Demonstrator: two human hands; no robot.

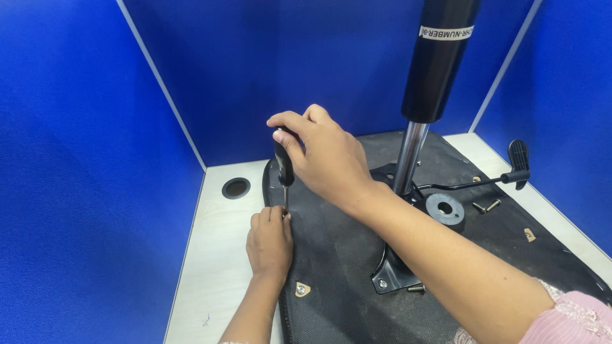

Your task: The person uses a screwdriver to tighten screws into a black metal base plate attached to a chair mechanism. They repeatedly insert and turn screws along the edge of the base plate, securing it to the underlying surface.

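Table [217,267], pale and boxed in by blue partition walls, has a round cable hole [236,188] at centre left. Just right of it, the left hand [269,245] rests on the edge of the upturned black chair seat [344,267], its grip pinched around the screwdriver's tip. The right hand [322,156] above has its grip wrapped tight around the black handle of the screwdriver [284,172], which stands upright. Further right, the gas-lift cylinder [428,83] rises from the metal base plate [395,274]. Loose bolts [486,206] lie near the black lever [503,178] at the right.
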